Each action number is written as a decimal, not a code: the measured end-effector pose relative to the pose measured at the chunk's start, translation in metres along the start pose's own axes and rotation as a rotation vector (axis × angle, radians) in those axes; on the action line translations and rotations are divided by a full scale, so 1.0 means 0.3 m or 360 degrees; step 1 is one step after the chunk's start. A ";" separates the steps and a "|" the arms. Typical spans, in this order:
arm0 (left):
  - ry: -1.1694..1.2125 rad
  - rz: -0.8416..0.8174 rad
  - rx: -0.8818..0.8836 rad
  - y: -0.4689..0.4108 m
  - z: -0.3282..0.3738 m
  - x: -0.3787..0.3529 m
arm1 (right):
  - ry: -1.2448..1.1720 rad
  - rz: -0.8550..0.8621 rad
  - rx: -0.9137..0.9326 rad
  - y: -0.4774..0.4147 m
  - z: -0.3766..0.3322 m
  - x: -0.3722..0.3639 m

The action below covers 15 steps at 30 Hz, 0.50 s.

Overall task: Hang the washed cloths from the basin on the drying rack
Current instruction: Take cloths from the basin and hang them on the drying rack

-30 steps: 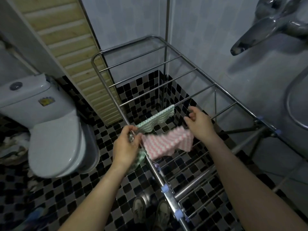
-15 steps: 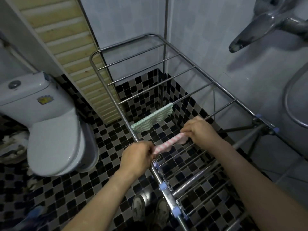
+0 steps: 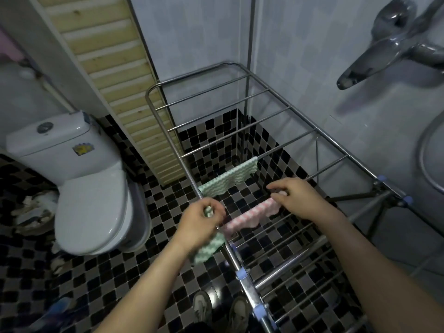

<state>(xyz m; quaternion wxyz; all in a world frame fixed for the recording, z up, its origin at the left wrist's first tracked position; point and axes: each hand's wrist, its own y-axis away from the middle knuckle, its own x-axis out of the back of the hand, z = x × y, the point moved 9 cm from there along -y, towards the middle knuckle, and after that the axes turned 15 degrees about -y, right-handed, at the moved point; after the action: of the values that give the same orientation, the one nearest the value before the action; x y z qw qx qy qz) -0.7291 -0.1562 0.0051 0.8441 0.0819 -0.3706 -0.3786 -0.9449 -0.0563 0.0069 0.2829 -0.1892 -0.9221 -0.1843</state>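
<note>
Two cloths are on the rack (image 3: 242,97) by the look of it, and a third is in hand. Most of the rack's rails are bare, from the far curved end down to the middle, so room is no trouble. On one middle rail the green cloth (image 3: 228,180) hangs folded over, spread flat along the rail and touched by neither hand; I judge that one done. On the next rail toward the person lies the pink cloth (image 3: 252,215), stretched between the two hands. The right hand (image 3: 298,198) is pinched on its far end at the rail. The left hand (image 3: 201,224) is closed at the rack's side bar, near the pink cloth's other end, and it is clamped on a second green cloth (image 3: 207,247) that dangles below the fist outside the rack. Whether the left fingers also grip the pink cloth I cannot tell.

So the pink one seems to be at the smoothing stage, nearly finished, and the dangling green one has yet to go on a rail. The basin with any remaining cloths is not clearly in view, so how many are left beyond these I cannot say.
</note>
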 end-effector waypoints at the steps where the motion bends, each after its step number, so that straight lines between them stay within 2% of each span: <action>1: 0.0394 -0.0029 0.0118 0.006 -0.003 0.020 | -0.0279 0.0038 -0.0068 0.011 -0.029 0.013; 3: 0.1177 -0.0125 0.0252 0.017 0.019 0.048 | -0.0897 0.0047 -0.0228 0.038 -0.097 0.005; 4: 0.1429 -0.0130 0.0252 0.020 0.033 0.071 | -0.1229 -0.0015 -0.0328 0.051 -0.135 -0.025; 6: 0.1676 -0.0091 0.0231 0.017 0.055 0.106 | -0.1701 -0.0222 -0.0491 0.079 -0.211 -0.107; 10: 0.1758 0.0053 0.0233 0.004 0.062 0.171 | -0.1856 -0.0576 -0.0584 0.097 -0.360 -0.253; 15: 0.1727 0.0115 0.0191 -0.035 0.060 0.242 | -0.1924 -0.0442 -0.0509 0.039 -0.465 -0.337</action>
<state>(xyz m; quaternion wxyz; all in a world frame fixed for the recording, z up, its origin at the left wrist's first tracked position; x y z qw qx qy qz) -0.7156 -0.2119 0.0544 0.9204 0.3008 0.0946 -0.2311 -0.7987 -0.1332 0.0576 -0.3452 -0.1784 -0.8959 -0.2154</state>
